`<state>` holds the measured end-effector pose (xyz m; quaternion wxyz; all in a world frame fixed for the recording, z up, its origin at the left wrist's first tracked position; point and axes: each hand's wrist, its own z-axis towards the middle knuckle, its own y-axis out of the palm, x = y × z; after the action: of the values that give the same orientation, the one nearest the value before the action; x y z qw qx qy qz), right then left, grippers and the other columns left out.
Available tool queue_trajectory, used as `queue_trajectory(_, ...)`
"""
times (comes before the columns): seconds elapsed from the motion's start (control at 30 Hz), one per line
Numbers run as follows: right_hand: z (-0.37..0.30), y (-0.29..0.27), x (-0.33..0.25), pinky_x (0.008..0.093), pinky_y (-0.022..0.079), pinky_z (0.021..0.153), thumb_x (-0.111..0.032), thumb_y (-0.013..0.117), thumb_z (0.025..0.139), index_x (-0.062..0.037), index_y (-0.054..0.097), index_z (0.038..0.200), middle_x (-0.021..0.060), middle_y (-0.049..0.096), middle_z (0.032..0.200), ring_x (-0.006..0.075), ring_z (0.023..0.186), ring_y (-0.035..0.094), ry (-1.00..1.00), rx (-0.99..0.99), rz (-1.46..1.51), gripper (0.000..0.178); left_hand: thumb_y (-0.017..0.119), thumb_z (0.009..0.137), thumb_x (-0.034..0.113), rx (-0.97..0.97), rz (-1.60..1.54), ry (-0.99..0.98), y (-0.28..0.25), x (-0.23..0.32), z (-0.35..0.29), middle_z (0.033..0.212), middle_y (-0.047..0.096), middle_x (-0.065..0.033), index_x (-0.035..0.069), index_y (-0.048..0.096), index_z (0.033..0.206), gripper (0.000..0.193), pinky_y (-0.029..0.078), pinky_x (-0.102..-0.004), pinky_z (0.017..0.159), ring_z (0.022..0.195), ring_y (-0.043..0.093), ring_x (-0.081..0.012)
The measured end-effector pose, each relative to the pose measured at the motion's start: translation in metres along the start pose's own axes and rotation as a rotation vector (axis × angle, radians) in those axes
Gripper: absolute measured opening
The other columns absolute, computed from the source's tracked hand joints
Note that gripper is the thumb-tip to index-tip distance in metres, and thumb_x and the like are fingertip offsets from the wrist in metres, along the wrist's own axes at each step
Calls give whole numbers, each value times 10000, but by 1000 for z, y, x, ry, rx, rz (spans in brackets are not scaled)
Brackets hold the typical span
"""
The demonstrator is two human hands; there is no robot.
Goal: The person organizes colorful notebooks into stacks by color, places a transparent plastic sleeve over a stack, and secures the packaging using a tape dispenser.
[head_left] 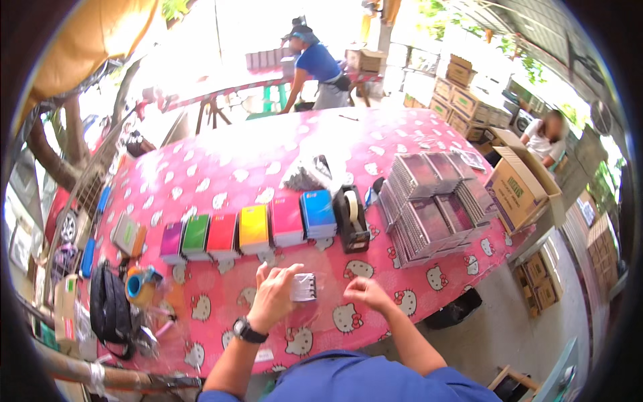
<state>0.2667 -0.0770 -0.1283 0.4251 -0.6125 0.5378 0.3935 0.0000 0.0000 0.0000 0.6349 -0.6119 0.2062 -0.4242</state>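
My left hand (271,298), with a black watch on its wrist, holds a small white spiral notepad (304,287) just over the table. Clear plastic shows around the notepad. My right hand (370,293) is to the right of it, its fingers pinched together; what they hold, if anything, is too small to make out. Beyond my hands runs a row of small notepad stacks with purple, green, red, yellow (254,224), pink and blue (318,209) covers. A black tape dispenser (353,224) stands at the right end of this row.
Plastic-wrapped notepads form a tall block (429,208) on the right of the pink patterned table (221,161). A clear bag of dark pieces (308,173) lies behind the row. At left are a black bag (110,308) and tape rolls (140,287). Two people work beyond, near cartons (516,187).
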Motion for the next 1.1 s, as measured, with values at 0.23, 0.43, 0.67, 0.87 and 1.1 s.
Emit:
queue_trajectory(0.23,-32,53,-10,361,367,994,-333,761,717,-37,341,1336,102,468,1272,200,1188,447,-301,-292,623,805,799,697,206,636,-1499,-247,34,41,-5,1103,530,-102,52,342,1277,753,468,-345,885,1030,541,-186)
queue_trajectory(0.43,-27,69,-41,341,430,923,-88,754,700,-102,239,1394,68,451,1272,187,1117,494,-311,-34,1015,864,763,732,253,480,-2264,-248,64,48,-24,1232,497,-123,13,300,1315,782,415,-371,964,1122,514,-226)
queue_trajectory(0.67,-39,60,-72,346,380,994,77,744,615,-129,252,1398,92,405,1303,208,1191,423,-629,61,372,948,761,657,14,208,-1689,-51,81,-9,-40,1223,486,-98,76,307,1350,831,384,-348,999,1141,489,-212)
queue_trajectory(0.87,-51,44,-75,363,379,963,6,762,635,-122,228,1413,97,411,1297,204,1182,434,-671,124,173,953,832,600,43,174,-1190,71,75,28,4,1181,494,-89,99,259,1375,965,352,-333,985,1138,467,-188)
queue_trajectory(1.1,-68,1,-7,383,342,995,-105,775,625,-95,197,1423,98,382,1352,226,1202,427,-608,105,286,985,838,607,74,390,-1531,75,104,45,-15,1264,469,-104,92,221,1384,993,397,-359,984,1158,481,-193)
